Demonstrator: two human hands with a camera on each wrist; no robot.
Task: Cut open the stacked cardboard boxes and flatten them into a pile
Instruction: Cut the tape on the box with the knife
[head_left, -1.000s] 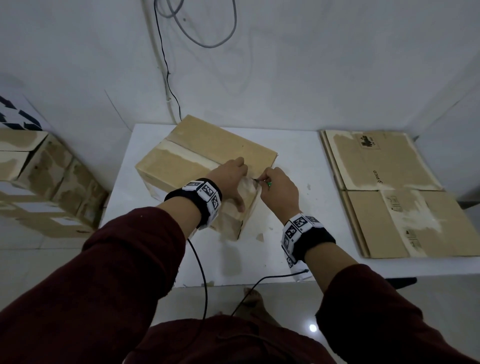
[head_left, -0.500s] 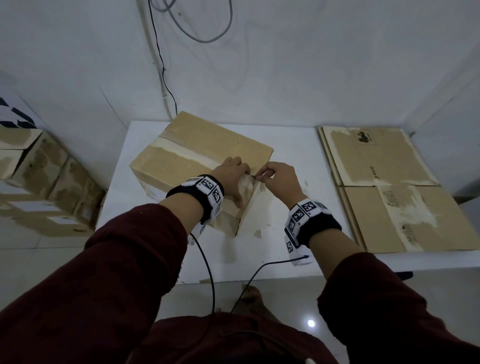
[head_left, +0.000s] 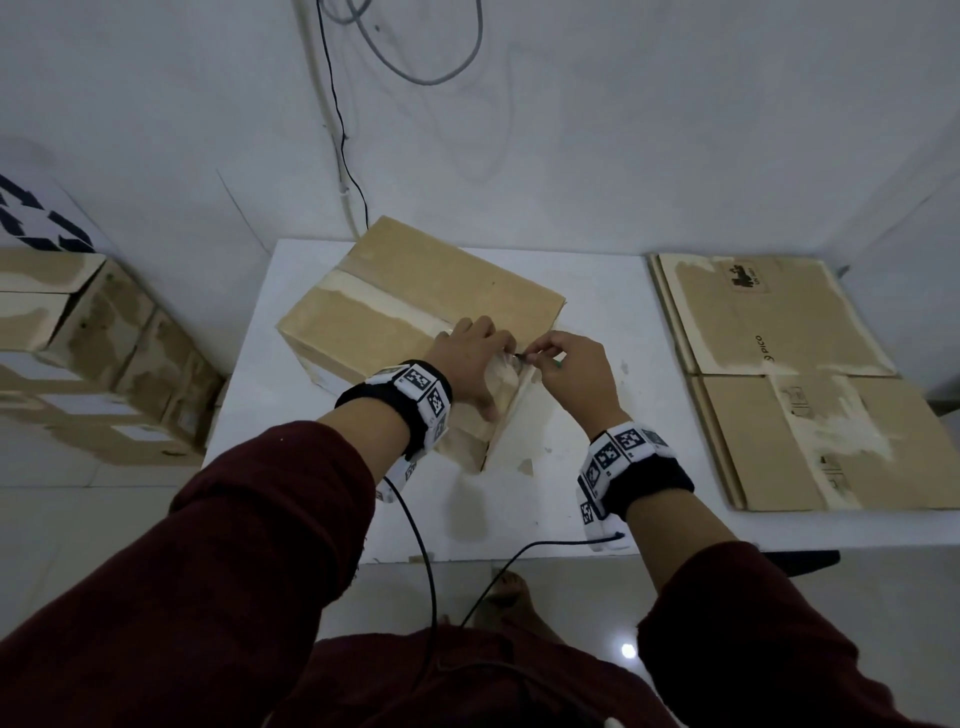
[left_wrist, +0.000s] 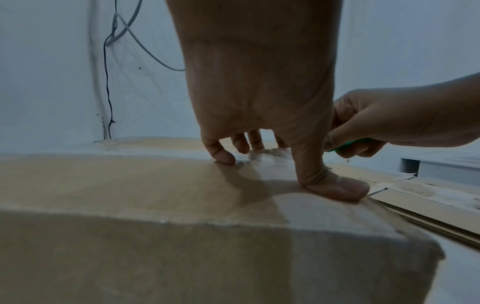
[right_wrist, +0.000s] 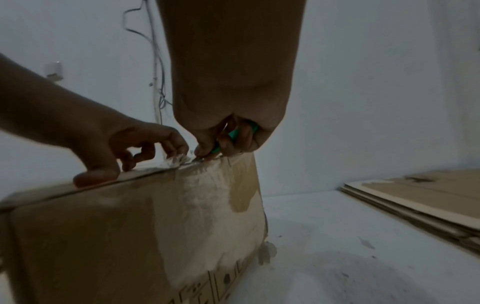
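Note:
A closed cardboard box (head_left: 415, 306) stands at an angle on the white table (head_left: 597, 291), with a pale taped seam along its top. My left hand (head_left: 467, 358) rests on the box top by the near right edge, thumb (left_wrist: 335, 187) and fingertips pressing down. My right hand (head_left: 576, 374) grips a green-handled cutter (head_left: 558, 365). The cutter's tip sits at the seam end on the box's top edge, right beside the left fingers. In the right wrist view the cutter (right_wrist: 231, 135) meets crumpled tape on the box (right_wrist: 103, 236).
A pile of flattened cardboard (head_left: 779, 374) covers the table's right side. More closed boxes (head_left: 93, 364) are stacked on the floor to the left. Cables (head_left: 337, 130) hang down the wall behind the table. Wrist-camera cords trail over the near table edge.
Both hands stay at the same end of the seam. The right hand has shifted slightly toward the left fingers with the cutter, its wrist raised a little.

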